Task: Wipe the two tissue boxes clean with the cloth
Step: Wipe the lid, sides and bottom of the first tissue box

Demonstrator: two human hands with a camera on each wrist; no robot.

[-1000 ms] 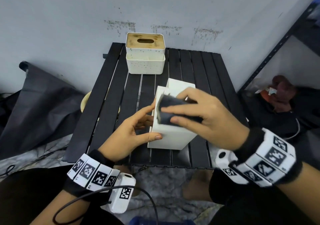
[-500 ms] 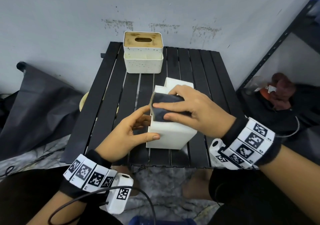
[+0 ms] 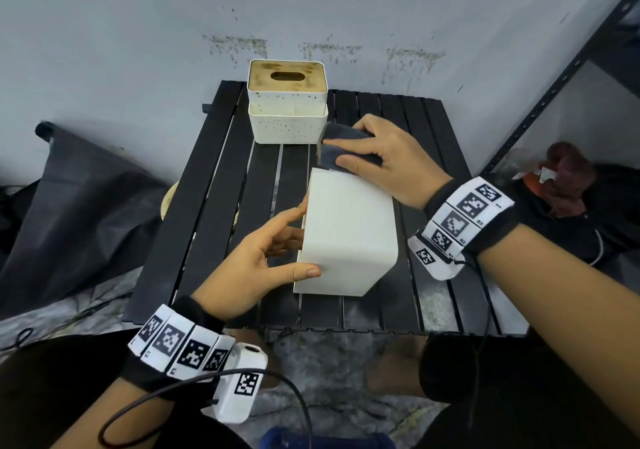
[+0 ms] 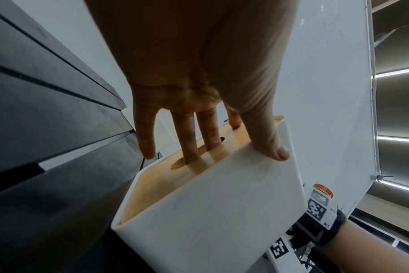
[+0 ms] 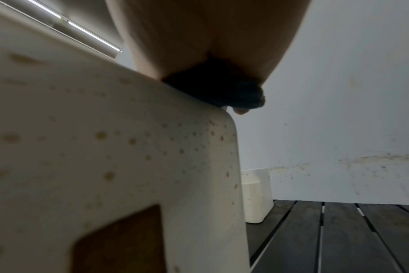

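A white tissue box (image 3: pixel 349 234) lies on its side near the front of the black slatted table (image 3: pixel 214 206). My left hand (image 3: pixel 294 241) grips its left edge, thumb on the upward white face. In the left wrist view the fingers (image 4: pixel 189 144) press the wooden lid (image 4: pixel 152 184) beside the slot. My right hand (image 3: pixel 337 152) holds a dark cloth (image 3: pixel 346 133) against the box's far end. The right wrist view shows the cloth (image 5: pixel 222 92) on a speckled corner of the box (image 5: pixel 105 147). A second, speckled tissue box (image 3: pixel 287 102) stands upright at the table's back.
A grey stained wall rises directly behind the table. A black bag (image 3: pixel 86 199) slumps on the floor to the left. A dark metal shelf post (image 3: pixel 554 78) slants up on the right. A pale round object (image 3: pixel 169 203) shows under the table's left side.
My right hand has slid the cloth along the box's upward face from the middle to the far end. My left hand has kept its hold on the box.
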